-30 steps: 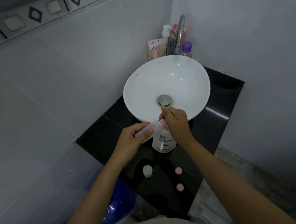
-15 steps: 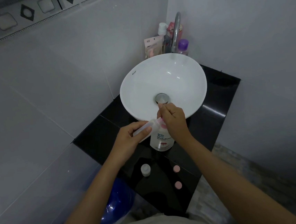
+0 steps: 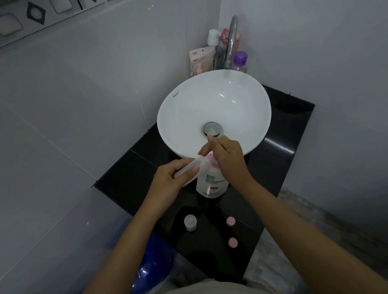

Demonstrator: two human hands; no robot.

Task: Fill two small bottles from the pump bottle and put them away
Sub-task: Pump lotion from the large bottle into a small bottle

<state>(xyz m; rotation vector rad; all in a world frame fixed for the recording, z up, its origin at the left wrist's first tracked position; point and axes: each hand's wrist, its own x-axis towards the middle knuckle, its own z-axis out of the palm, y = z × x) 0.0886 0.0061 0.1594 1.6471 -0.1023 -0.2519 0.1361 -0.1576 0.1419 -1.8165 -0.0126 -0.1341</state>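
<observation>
A white pump bottle (image 3: 212, 184) with a pink pump head stands on the black counter (image 3: 129, 176) just in front of the basin. My right hand (image 3: 228, 157) rests on top of its pump, fingers bent over the head. My left hand (image 3: 176, 178) holds a small clear bottle (image 3: 190, 168) tilted on its side, its mouth against the pump spout. A second small bottle (image 3: 190, 222) stands upright and uncapped near the counter's front. Two pink caps (image 3: 230, 220) (image 3: 232, 242) lie to its right.
A white round basin (image 3: 185, 114) with a metal drain sits on the counter. Behind it are a chrome tap (image 3: 231, 41), a purple-capped bottle (image 3: 240, 60) and several toiletries in the corner. A blue bucket (image 3: 150, 267) stands below the counter on the left. Tiled walls close in left and right.
Both hands stay on the pump bottle and the small bottle. My right hand's fingers have lifted slightly on the pump. The view has shifted a little.
</observation>
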